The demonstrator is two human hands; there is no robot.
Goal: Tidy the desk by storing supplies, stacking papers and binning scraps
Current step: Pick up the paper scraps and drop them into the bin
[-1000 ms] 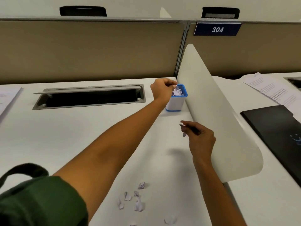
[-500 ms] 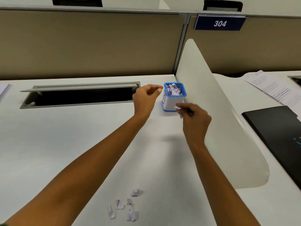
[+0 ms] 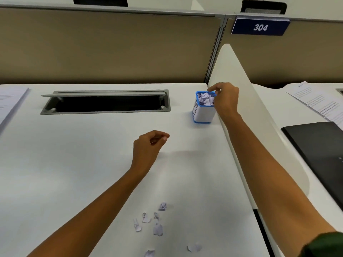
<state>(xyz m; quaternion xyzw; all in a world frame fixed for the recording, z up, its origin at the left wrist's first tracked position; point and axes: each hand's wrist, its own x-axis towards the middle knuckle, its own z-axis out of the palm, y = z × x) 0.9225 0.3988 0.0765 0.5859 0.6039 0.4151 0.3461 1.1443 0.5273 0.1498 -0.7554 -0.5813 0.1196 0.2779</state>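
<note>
A small white bin with a blue rim stands at the back of the desk beside the divider, filled with crumpled paper. My right hand hovers at the bin's right rim, thumb and forefinger pinched over the opening; the paper scrap between them is barely visible against the paper inside. My left hand floats above mid-desk, fingers loosely curled against the thumb, with nothing in it. Several torn paper scraps lie near the front edge, and two more scraps lie closer to me.
A curved white divider runs along the desk's right side. An open grey cable tray is set into the desk at the back. Printed sheets lie far left. On the neighbouring desk there are papers and a black folder.
My right hand carried a scrap forward from mid-desk to the bin's rim. My left hand left the bin and drew back toward me, empty.
</note>
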